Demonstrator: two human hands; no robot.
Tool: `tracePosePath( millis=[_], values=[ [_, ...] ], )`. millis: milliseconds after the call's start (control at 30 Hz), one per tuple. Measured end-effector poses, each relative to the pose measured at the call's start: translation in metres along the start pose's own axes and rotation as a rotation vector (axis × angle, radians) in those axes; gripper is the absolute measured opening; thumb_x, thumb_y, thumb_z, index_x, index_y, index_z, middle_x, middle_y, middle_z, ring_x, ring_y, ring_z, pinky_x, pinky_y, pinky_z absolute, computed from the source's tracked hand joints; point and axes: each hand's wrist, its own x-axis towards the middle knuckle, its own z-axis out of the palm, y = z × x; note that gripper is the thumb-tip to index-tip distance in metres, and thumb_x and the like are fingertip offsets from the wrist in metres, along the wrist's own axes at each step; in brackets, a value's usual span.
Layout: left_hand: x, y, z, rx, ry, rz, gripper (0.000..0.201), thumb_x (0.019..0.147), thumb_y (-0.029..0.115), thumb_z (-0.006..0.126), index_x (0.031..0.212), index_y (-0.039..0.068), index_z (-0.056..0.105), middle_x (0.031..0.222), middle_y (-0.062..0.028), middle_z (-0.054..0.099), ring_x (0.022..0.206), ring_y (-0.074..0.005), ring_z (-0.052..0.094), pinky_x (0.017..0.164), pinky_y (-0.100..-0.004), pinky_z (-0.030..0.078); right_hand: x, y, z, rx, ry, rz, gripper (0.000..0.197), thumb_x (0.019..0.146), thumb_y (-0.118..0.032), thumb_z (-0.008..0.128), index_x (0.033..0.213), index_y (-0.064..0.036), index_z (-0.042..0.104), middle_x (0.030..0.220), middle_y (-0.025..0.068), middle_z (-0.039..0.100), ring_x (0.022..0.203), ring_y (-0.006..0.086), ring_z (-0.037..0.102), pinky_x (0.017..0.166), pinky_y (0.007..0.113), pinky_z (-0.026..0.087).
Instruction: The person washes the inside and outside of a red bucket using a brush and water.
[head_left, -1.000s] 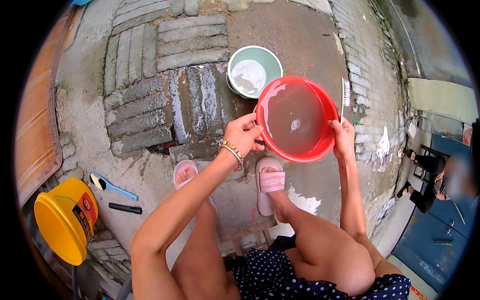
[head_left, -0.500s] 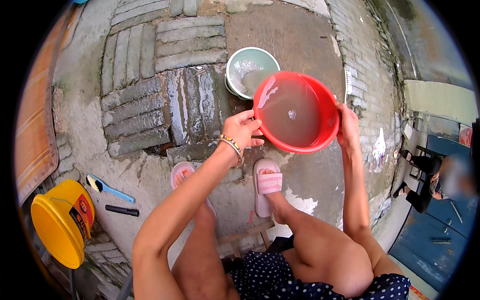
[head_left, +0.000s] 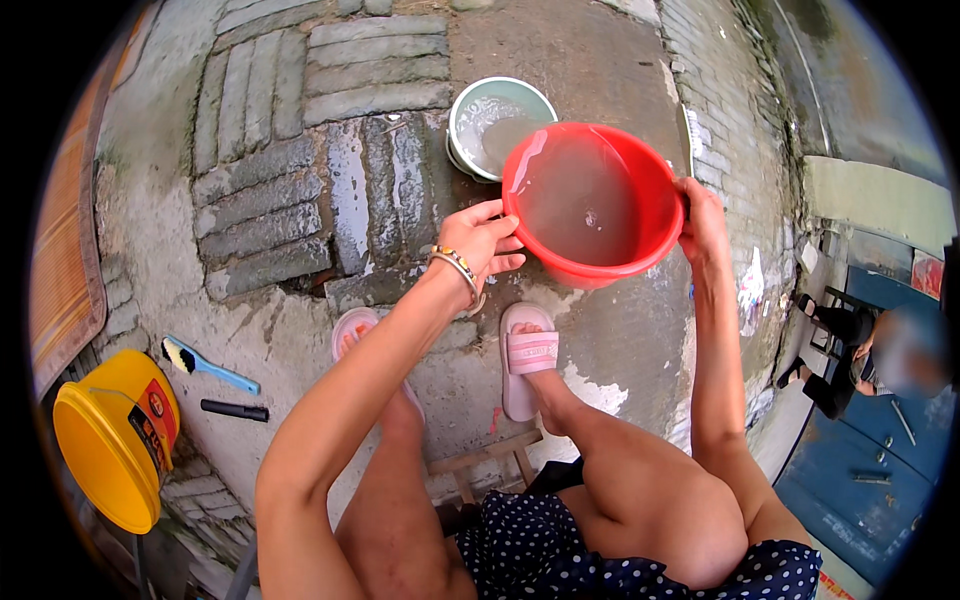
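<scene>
Between my hands is a red plastic basin (head_left: 592, 262) with murky grey-brown water in it, tilted away from me. My left hand (head_left: 484, 247) grips its left rim, thumb on the edge and some fingers loose below. On the right side my right hand (head_left: 702, 222) is closed round the rim, its fingers partly hidden. Just beyond, at the upper left of the basin, a pale green basin (head_left: 470, 95) stands on the ground, also with cloudy water inside. The red basin overlaps its near right edge in view.
A yellow bucket (head_left: 105, 440), a blue-handled brush (head_left: 225, 374) and a black stick-like object (head_left: 235, 410) are on the left. A white brush (head_left: 692, 135) lies beyond my right hand. Wet brick paving (head_left: 350, 195) stretches ahead. At far right, another person (head_left: 850, 370) sits by blue doors (head_left: 850, 480).
Both hands have moved the red basin slightly, and its tilt has grown: more of the near outer wall shows and the water lies toward the far side. The whole view has shifted a little.
</scene>
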Motion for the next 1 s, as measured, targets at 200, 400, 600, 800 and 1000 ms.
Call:
tracePosePath(
  millis=[200,400,600,800,1000],
  values=[
    [0.0,0.002,-0.002,-0.034,-0.02,-0.006,0.025,0.088,0.008,0.055,0.112,0.002,0.056,0.086,-0.003,0.062,0.069,-0.0093,0.058,0.058,-0.0258,0.052,0.001,-0.011,0.002,-0.028,-0.062,0.007,0.02,0.083,-0.014,0.051,0.07,-0.0014,0.059,0.057,0.0015,0.053,0.04,0.0101,0.042,0.037,0.026,0.031],
    [0.004,0.001,-0.004,-0.081,-0.034,-0.014,0.025,0.088,0.007,0.054,0.112,0.002,0.056,0.086,-0.0032,0.062,0.068,-0.0095,0.058,0.058,-0.0251,0.052,0.007,-0.015,0.001,-0.054,-0.098,0.02,0.02,0.083,-0.014,0.05,0.072,-0.0002,0.06,0.058,0.0027,0.054,0.041,0.011,0.043,0.038,0.026,0.032],
    [0.005,0.001,-0.006,-0.107,-0.048,-0.018,0.025,0.088,0.006,0.054,0.112,0.0,0.055,0.086,-0.004,0.062,0.068,-0.01,0.058,0.058,-0.0249,0.052,0.0,-0.024,0.007,-0.077,-0.125,0.021,0.02,0.083,-0.014,0.05,0.075,0.0007,0.06,0.06,0.004,0.056,0.042,0.0121,0.045,0.039,0.027,0.035],
    [0.004,0.002,-0.006,-0.136,-0.042,-0.024,0.025,0.088,0.006,0.055,0.112,0.0,0.055,0.086,-0.0044,0.063,0.068,-0.0108,0.059,0.058,-0.0252,0.052,0.001,-0.022,0.007,-0.066,-0.11,0.02,0.019,0.083,-0.014,0.05,0.075,0.0007,0.06,0.06,0.0046,0.056,0.043,0.0126,0.046,0.039,0.027,0.035],
    [0.001,0.001,0.0,-0.064,-0.028,-0.019,0.025,0.087,0.006,0.055,0.112,0.001,0.056,0.085,-0.0044,0.063,0.068,-0.0106,0.059,0.058,-0.0254,0.052,0.001,-0.001,-0.005,-0.019,-0.015,0.058,0.019,0.081,-0.016,0.051,0.068,-0.0034,0.056,0.055,0.0014,0.051,0.039,0.0104,0.041,0.037,0.026,0.029]
  ],
)
